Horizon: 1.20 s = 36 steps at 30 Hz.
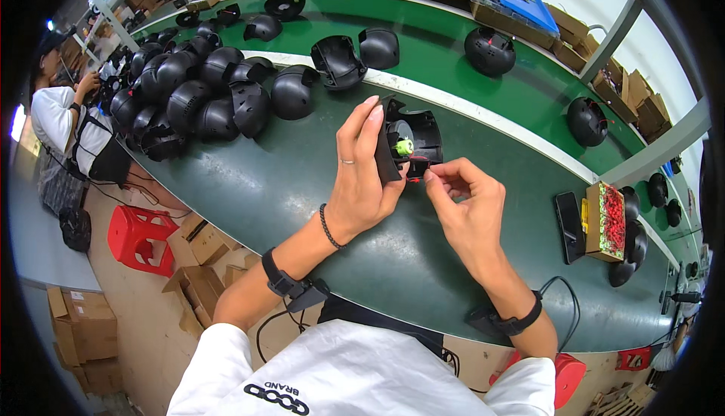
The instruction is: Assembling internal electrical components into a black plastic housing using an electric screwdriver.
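Note:
My left hand [361, 170] grips a black rounded plastic housing [430, 130] above the green table, its hollow side showing. Inside the housing are a grey round part and a bright green piece [405, 146]. At the housing's lower edge, the thumb and forefinger of my right hand [470, 201] are pinched together beside a small red part [414, 180], perhaps a wire. The fingertips hide exactly what they hold. Farther left on the table, many similar black shells [189, 102] lie heaped together.
On the right lie a black phone [569, 225] and an open box of small red parts [613, 219], with more shells beside it. A green conveyor belt [430, 46] behind carries scattered shells. A person [64, 106] sits at far left, near a red stool [142, 238] and cartons.

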Available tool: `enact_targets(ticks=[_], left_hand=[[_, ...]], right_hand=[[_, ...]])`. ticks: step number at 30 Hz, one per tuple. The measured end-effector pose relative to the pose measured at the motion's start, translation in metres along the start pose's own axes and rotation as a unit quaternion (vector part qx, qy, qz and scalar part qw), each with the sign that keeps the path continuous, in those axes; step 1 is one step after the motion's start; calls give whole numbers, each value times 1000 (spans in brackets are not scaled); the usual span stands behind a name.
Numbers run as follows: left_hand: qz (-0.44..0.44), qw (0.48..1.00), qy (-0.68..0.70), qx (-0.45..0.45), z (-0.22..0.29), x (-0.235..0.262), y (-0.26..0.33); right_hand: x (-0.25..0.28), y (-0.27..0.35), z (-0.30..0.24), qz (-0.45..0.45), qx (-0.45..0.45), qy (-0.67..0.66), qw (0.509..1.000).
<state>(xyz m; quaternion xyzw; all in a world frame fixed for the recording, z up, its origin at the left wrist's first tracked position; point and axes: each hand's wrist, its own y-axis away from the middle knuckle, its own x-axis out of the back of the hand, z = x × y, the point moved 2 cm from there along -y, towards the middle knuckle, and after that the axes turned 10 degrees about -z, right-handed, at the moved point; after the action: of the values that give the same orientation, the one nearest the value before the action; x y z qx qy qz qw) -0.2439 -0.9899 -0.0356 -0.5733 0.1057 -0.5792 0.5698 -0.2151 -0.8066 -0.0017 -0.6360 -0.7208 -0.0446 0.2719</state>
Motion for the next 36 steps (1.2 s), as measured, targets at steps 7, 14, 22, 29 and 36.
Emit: enact_targets(ticks=[7, 14, 22, 29, 36], left_hand=[[60, 998, -23, -13, 11, 9, 6], [112, 987, 14, 118, 19, 10, 15], [233, 676, 559, 419, 25, 16, 25], [233, 695, 480, 482, -27, 84, 48], [-222, 874, 120, 416, -40, 67, 19]], right_hand=[[-5, -1, 3, -28, -119, -291, 949], [-37, 13, -10, 4, -41, -184, 982], [-80, 36, -35, -132, 173, 128, 968], [-32, -38, -42, -351, 30, -89, 931], [-70, -296, 87, -13, -58, 264, 963]])
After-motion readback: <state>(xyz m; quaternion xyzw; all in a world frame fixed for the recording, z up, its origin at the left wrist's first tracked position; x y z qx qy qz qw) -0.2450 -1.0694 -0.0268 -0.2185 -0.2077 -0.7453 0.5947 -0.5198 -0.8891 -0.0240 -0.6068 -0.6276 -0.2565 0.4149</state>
